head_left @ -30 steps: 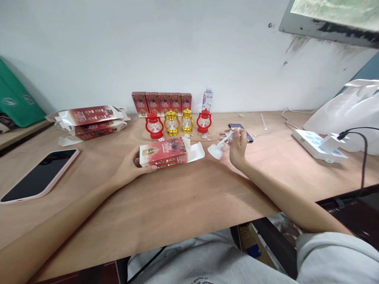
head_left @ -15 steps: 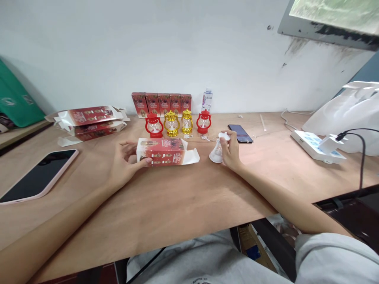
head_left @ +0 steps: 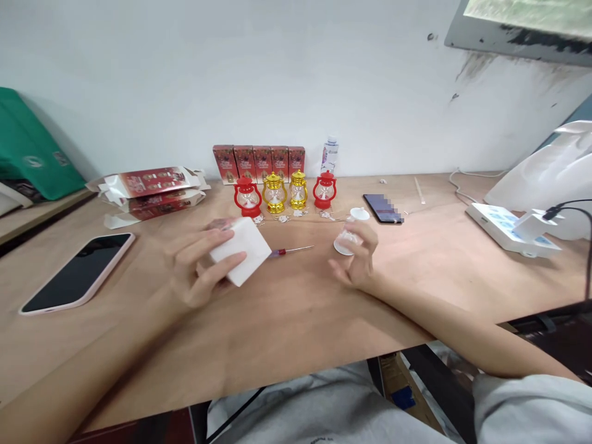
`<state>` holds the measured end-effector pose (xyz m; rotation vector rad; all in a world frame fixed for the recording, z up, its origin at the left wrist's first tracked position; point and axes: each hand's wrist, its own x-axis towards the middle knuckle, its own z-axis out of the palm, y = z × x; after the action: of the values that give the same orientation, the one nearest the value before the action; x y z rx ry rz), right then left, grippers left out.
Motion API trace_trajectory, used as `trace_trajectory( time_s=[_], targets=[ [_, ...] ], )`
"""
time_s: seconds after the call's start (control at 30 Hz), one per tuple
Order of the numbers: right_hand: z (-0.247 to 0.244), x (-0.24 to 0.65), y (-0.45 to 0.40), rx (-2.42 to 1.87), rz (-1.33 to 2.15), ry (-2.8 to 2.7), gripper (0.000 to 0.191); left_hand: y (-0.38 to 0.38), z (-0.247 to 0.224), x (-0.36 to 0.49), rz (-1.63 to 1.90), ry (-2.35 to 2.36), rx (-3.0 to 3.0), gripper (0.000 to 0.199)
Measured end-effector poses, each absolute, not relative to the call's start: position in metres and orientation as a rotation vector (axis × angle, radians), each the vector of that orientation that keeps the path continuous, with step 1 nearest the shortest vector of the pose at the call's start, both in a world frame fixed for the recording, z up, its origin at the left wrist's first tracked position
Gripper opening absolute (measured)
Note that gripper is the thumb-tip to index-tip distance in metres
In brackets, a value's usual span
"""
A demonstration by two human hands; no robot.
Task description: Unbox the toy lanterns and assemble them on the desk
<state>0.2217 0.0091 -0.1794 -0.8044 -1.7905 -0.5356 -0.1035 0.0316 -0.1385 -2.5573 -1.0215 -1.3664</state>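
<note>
My left hand (head_left: 197, 262) grips a box (head_left: 243, 251) lifted off the table, its white end turned up toward me. To the right of the box, a thin screwdriver (head_left: 292, 250) with a red handle lies on the table, the handle partly covered. My right hand (head_left: 358, 253) has its fingers curled at a clear and white bell-shaped piece (head_left: 345, 239) with a white disc-like top. Behind the hands stand a red lantern (head_left: 247, 197), two gold lanterns (head_left: 274, 192) (head_left: 298, 190) and another red lantern (head_left: 325, 190).
Several red boxes (head_left: 262, 163) and a bottle (head_left: 330, 155) stand by the wall. Flattened cartons (head_left: 155, 182) and a pink-edged phone (head_left: 78, 274) are at left. A dark phone (head_left: 383, 208) and a white power strip (head_left: 511, 231) lie right.
My left hand has raised and turned the box, so its white end shows and the screwdriver is uncovered. My right hand's fingers have moved from the top of the clear piece to its side.
</note>
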Motion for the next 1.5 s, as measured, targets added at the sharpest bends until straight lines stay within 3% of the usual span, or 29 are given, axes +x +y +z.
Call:
trace_trajectory(
  time_s=[0.1, 0.17, 0.4, 0.8, 1.07, 1.27, 1.5],
  targets=[
    [-0.178, 0.199, -0.001, -0.491, -0.66, -1.907, 0.037, 0.027, -0.137, -0.092, -1.262, -0.258, -2.325, 0.033],
    [-0.174, 0.187, -0.005, -0.433, -0.68, -1.9, 0.035, 0.024, -0.135, -0.083, -1.235, -0.102, -2.303, 0.03],
    [-0.165, 0.169, -0.009, -0.584, -0.723, -1.909, 0.046, 0.017, -0.147, -0.067, -1.103, 0.009, -2.474, 0.021],
    [-0.161, 0.169, -0.007, -0.553, -0.554, -2.087, 0.03, 0.02, -0.145, -0.066, -1.065, 0.009, -2.546, 0.043],
    [-0.165, 0.167, -0.007, -0.505, -0.676, -2.064, 0.038, 0.017, -0.147, -0.064, -1.101, -0.014, -2.588, 0.033],
    [-0.177, 0.173, -0.003, -0.405, -0.421, -2.044, 0.041, 0.018, -0.147, -0.065, -1.047, 0.053, -2.589, 0.034],
    [-0.177, 0.179, 0.002, -0.329, -0.239, -2.134, 0.028, 0.025, -0.146, -0.074, -0.999, -0.036, -2.59, 0.041]
  ],
)
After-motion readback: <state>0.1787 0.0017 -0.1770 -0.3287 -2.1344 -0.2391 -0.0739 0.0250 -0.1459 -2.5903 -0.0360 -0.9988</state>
